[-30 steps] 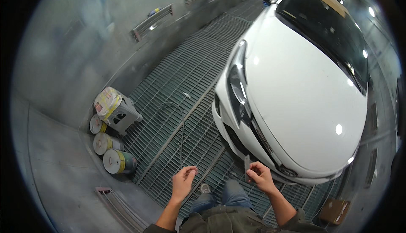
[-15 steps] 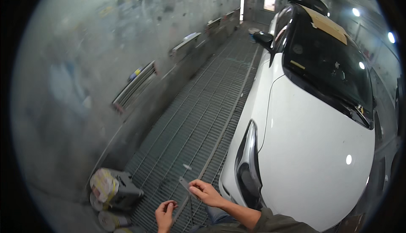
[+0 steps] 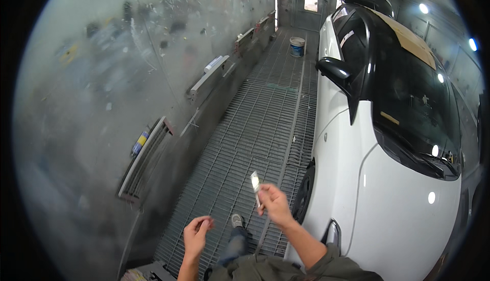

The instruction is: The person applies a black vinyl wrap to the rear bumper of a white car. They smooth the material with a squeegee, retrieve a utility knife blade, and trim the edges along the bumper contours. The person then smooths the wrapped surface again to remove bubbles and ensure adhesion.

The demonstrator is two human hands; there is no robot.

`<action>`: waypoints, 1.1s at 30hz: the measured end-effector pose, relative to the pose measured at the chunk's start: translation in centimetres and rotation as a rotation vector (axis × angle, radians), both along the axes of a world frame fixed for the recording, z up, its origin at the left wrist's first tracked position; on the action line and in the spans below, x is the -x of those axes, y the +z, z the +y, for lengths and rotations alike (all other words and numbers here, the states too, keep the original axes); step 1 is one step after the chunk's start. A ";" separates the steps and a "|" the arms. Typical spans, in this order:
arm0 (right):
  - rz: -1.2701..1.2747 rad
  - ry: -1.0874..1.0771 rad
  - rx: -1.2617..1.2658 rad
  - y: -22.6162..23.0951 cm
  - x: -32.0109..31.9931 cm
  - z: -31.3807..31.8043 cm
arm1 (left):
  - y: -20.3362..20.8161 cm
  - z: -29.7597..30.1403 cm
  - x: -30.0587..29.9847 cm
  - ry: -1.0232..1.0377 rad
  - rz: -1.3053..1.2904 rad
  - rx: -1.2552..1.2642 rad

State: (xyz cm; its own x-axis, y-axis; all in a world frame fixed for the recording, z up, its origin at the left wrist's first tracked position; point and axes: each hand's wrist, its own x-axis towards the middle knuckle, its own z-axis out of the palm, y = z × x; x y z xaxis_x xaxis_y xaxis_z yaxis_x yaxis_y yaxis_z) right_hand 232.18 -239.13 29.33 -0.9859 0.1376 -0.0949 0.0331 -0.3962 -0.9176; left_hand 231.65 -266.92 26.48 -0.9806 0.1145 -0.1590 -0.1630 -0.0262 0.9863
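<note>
My right hand (image 3: 276, 207) pinches a small flat grey strip (image 3: 255, 180) between thumb and fingers. The strip stands nearly upright above the hand, and its upper end shines in the light. Its exact kind does not show. My left hand (image 3: 195, 236) hovers lower and to the left, with its fingertips drawn together against the thumb. Whatever may be between those fingertips is too small to tell. Beside my right hand is the white car (image 3: 339, 143), apart from it, with the front wheel (image 3: 304, 191) close by.
A slatted metal grating (image 3: 240, 133) forms the floor between car and wall. Ahead stands a bucket (image 3: 297, 47). Wall racks (image 3: 148, 158) jut out on the left, one bearing a can (image 3: 140, 143). The black side mirror (image 3: 334, 69) sticks out over the walkway.
I have moved forward along the car's side; the bucket now shows fully and the grey box slips toward the lower edge. My right hand has lifted the strip more upright.
</note>
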 end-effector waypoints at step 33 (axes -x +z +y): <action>-0.299 0.211 -0.361 -2.8 104.3 48.9 | -2.0 57.6 116.7 -0.583 -0.186 -0.199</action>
State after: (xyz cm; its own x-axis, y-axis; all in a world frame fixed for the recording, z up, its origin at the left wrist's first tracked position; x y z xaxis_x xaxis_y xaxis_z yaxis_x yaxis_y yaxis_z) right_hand 127.93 -190.22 26.53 -0.9328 0.0141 -0.3600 0.3599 -0.0126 -0.9329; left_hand 114.93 -209.29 24.51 -0.7066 0.6653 -0.2411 -0.3733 -0.0611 0.9257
